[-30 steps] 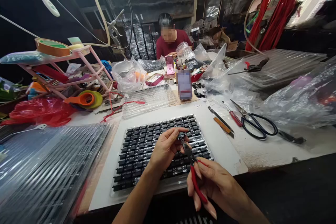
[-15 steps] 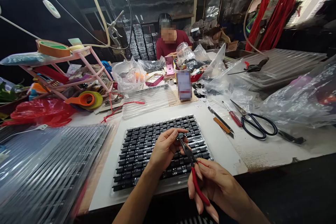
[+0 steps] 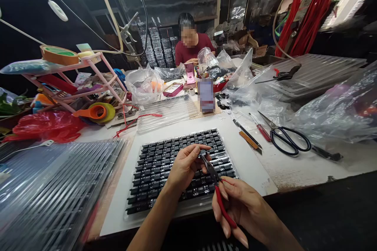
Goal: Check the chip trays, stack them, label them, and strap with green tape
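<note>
My left hand (image 3: 188, 163) is closed, pinching a small dark electronic part (image 3: 203, 153) with a row of metal pins between thumb and fingers. My right hand (image 3: 240, 206) grips red-handled pliers (image 3: 224, 208). Their dark jaws point up and left and meet the part at my left fingertips; whether they touch the pins I cannot tell. Beneath both hands lies a clear plastic tray (image 3: 127, 215) filled with rows of black electronic parts. My left hand and forearm hide some of its rows.
On the right lie large scissors (image 3: 290, 139), a red screwdriver (image 3: 263, 132) and a cutter knife (image 3: 250, 141). Stacked clear trays (image 3: 97, 180) stand at the left. A phone (image 3: 206, 95) stands behind the tray. Across the table sits a person (image 3: 197, 45) in a dark red shirt.
My right hand and the plier handles have shifted very slightly down and right. My left hand still pinches the small part in the same place.
</note>
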`<state>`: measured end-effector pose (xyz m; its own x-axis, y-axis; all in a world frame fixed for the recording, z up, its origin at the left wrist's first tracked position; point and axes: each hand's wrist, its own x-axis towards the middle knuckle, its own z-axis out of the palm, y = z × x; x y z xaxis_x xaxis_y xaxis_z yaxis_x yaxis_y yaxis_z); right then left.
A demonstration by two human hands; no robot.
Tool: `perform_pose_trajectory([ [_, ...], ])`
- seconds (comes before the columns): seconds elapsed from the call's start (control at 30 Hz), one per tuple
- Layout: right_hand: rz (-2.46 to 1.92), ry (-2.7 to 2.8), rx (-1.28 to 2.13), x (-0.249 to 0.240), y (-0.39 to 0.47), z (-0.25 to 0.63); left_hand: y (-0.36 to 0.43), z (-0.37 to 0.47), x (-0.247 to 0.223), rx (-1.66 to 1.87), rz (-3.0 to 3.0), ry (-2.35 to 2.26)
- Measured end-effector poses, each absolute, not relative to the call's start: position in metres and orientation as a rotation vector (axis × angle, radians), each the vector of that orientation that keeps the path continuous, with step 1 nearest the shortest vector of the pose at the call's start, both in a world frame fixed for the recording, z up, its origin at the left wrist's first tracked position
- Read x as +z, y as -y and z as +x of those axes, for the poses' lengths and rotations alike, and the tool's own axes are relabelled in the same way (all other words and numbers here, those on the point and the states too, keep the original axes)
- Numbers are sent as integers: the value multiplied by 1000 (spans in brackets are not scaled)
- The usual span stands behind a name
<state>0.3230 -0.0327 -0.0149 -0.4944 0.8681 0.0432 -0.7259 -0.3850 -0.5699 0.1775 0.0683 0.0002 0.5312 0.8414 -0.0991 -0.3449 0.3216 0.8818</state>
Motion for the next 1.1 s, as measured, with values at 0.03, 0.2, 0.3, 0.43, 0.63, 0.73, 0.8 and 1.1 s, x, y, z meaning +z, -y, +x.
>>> perform_pose_trajectory([
  [0.03, -331, 657, 1999, -15, 32, 323, -68, 177, 0, 850, 943, -628],
  [0.2, -357, 680, 2000, -15, 33, 324, -68, 178, 4, 858, 947, -652],
  [0.3, -363, 675, 2000, -15, 34, 325, -68, 179, 5, 858, 953, -664],
  [0.43, -402, 693, 2001, -14, 34, 326, -67, 179, 6, 870, 961, -684],
  [0.63, -428, 683, 1994, -16, 32, 324, -66, 180, 7, 883, 997, -735],
  [0.73, -423, 663, 1997, -20, 31, 323, -66, 180, 7, 905, 1037, -766],
  [0.8, -424, 653, 1994, -22, 30, 322, -66, 180, 6, 913, 1056, -773],
  [1.1, -436, 694, 2023, -16, 34, 320, -68, 181, 6, 968, 1036, -758],
])
